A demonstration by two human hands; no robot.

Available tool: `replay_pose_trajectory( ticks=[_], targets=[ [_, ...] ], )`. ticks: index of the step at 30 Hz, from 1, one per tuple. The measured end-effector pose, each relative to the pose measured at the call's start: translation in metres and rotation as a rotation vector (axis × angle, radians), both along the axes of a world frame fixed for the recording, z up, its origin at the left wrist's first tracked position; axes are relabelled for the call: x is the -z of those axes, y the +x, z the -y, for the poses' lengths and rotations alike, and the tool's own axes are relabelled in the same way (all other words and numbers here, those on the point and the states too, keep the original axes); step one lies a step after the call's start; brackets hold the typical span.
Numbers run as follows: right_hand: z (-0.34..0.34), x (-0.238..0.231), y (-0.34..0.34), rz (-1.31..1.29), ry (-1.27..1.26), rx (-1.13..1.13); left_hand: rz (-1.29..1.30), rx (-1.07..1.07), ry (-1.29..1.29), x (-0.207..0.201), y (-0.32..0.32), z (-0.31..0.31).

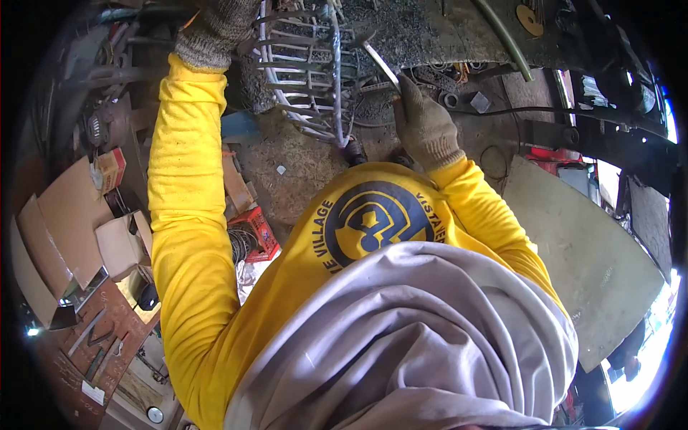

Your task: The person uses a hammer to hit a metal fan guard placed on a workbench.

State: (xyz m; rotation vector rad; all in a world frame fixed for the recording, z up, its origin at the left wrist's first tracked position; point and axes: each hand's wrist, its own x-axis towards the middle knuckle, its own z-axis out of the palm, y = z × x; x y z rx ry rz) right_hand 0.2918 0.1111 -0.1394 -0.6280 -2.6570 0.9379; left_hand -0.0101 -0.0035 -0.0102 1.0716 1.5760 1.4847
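A ribbed frame of welded metal rods (337,68) stands at the top middle, its curved, narrow end toward me. My right hand (424,125), in a knit work glove, is closed round the lower end of a slim metal hammer (382,63). The hammer's small head lies close to the frame's right side, though I cannot tell whether they touch. My left hand (215,32), also gloved, is just left of the frame at the top edge. Its fingers are mostly hidden, and a small orange thing (190,20) shows beside it.
A dark worktable (444,29) strewn with grit lies beyond the frame. Cardboard boxes (68,222) and a red crate (264,233) with coiled wire are to my left. A large pale sheet (573,251) leans on the right. A dark hose (523,110) crosses behind my right hand.
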Motion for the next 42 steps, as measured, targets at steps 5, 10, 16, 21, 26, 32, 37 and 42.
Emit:
replay_pose_trajectory(
  ticks=[5,10,16,21,26,32,37,42],
  targets=[
    [0.006,-0.027,0.002,-0.054,-0.105,0.074,-0.340,-0.101,0.008,-0.002,0.001,0.002],
    [0.003,-0.018,0.005,-0.104,-0.083,0.078,-0.342,-0.094,0.014,0.004,0.001,0.011],
    [-0.009,-0.013,0.018,-0.219,-0.352,0.132,-0.364,-0.073,0.069,0.012,-0.011,0.024],
    [-0.001,-0.022,0.040,-0.036,-0.365,0.052,-0.484,-0.024,0.219,0.012,0.008,0.032],
    [0.010,-0.054,0.045,-0.139,-0.322,0.063,-0.414,0.011,0.305,0.021,0.004,0.039],
    [0.015,-0.030,0.031,0.035,-0.158,-0.004,-1.799,0.003,0.444,0.012,-0.010,0.037],
    [0.020,-0.047,0.038,-0.142,-0.213,0.057,-1.910,-0.039,0.252,0.025,-0.016,0.058],
    [0.018,-0.035,0.036,0.086,-0.186,0.100,-1.761,0.107,0.222,0.012,-0.006,0.053]
  ],
)
